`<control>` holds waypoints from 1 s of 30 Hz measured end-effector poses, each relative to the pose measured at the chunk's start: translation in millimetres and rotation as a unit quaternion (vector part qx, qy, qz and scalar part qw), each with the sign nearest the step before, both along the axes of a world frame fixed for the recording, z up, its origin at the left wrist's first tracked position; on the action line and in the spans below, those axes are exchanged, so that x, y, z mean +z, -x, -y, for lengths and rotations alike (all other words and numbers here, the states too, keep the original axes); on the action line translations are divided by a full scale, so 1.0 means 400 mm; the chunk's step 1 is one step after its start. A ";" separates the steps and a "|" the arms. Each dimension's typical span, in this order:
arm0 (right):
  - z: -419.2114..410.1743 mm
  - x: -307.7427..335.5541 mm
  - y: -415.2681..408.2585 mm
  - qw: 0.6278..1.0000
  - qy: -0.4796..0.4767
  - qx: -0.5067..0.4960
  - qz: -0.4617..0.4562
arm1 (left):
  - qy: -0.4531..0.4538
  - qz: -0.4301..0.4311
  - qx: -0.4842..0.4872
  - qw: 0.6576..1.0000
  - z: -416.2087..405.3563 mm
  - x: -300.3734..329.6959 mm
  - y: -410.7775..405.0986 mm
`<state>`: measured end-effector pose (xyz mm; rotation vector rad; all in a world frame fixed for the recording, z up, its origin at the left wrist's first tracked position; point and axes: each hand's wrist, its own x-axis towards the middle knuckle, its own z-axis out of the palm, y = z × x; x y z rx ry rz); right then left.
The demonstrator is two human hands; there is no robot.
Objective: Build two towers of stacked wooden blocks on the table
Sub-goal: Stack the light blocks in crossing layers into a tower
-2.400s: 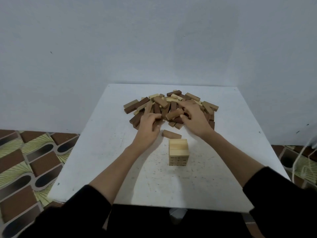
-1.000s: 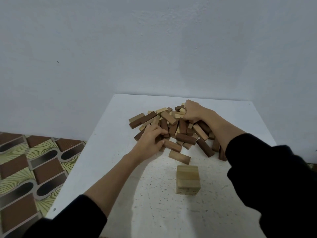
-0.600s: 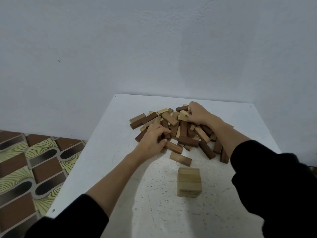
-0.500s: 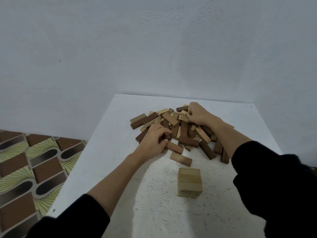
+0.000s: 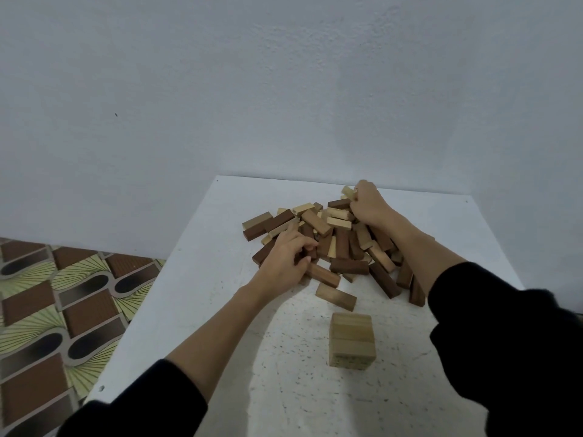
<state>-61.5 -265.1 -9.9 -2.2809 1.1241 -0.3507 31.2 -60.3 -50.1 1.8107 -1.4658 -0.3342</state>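
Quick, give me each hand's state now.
Left hand: fingers curled on blocks in the pile.
Right hand: gripping a pale block.

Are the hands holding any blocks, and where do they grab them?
The right hand grips a pale wooden block by one end, at the pile's far side. The left hand curls into the pile of brown and pale wooden blocks; what it holds is hidden.

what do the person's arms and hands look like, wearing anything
Both arms wear black long sleeves pushed up, leaving the forearms bare. The left hand and right hand are bare: no gloves, rings, watch or bracelets visible from this view.
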 end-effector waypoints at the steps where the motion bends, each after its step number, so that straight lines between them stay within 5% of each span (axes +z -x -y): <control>1: -0.003 -0.002 -0.004 1.000 -0.018 -0.002 0.011 | 0.000 0.001 0.002 1.000 0.002 0.002 0.000; 22: -0.017 -0.035 -0.066 0.999 0.043 0.008 -0.003 | 0.015 -0.032 0.021 0.999 0.013 0.034 0.010; 27: -0.048 0.018 -0.022 0.994 -0.009 -0.028 0.102 | 0.055 -0.162 0.057 0.984 0.028 0.068 0.038; 30: -0.113 0.059 0.008 0.975 -0.101 -0.024 0.198 | 0.081 -0.309 0.111 0.941 0.039 0.107 0.055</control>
